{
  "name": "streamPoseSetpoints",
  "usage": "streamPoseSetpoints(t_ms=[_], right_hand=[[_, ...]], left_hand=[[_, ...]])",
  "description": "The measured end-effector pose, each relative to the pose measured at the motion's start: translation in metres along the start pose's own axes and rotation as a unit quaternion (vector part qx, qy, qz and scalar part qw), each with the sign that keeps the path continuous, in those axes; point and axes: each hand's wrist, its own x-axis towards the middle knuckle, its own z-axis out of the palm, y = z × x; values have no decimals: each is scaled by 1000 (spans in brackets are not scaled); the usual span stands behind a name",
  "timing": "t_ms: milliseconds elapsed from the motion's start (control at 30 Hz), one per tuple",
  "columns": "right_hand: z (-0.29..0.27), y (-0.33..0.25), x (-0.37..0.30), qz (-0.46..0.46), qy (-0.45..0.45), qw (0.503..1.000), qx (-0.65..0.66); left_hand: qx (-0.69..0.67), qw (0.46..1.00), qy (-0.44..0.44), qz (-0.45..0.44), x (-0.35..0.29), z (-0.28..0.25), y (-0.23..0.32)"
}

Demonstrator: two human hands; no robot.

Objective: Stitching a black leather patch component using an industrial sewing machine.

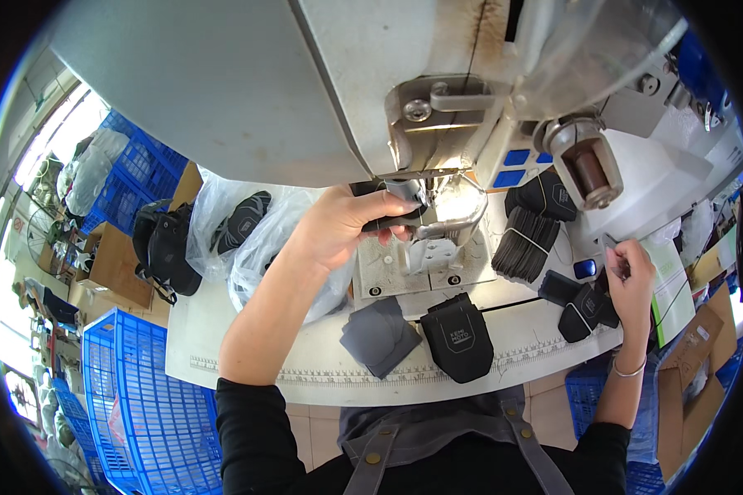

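At the sewing machine's (223, 91) needle area, my left hand (338, 223) pinches a small dark fabric piece (392, 219) between thumb and fingers. Over at the right side of the table, my right hand (633, 268) is curled closed; a small grey tip shows by its fingers, but what it holds is hard to make out. Below that hand lie black pieces tied in a bundle (582, 313). On the table edge nearest me are a stack of grey fabric pieces (380, 337) and a black pouch-shaped piece (458, 338).
A banded stack of dark pieces (524, 245) sits right of the machine bed, beside a thread spool (586, 169). Clear plastic bags (293, 247) bulge at the table's left. Blue crates (153, 396) and a cardboard box (115, 264) stand on the floor.
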Motion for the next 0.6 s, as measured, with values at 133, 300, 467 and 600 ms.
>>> streamPoseSetpoints(t_ms=[133,300,467,600], right_hand=[[-4,-1,-11,-3,59,998,21],[-5,1,-26,-32,60,998,17],[-4,-3,-33,-18,29,999,38],[-1,-7,-30,-35,26,998,48]], left_hand=[[-15,1000,10,1,-1,0,0],[0,1000,-1,4,1,1,6],[22,999,-27,19,3,-5,5],[26,999,-8,17,2,-2,4]])
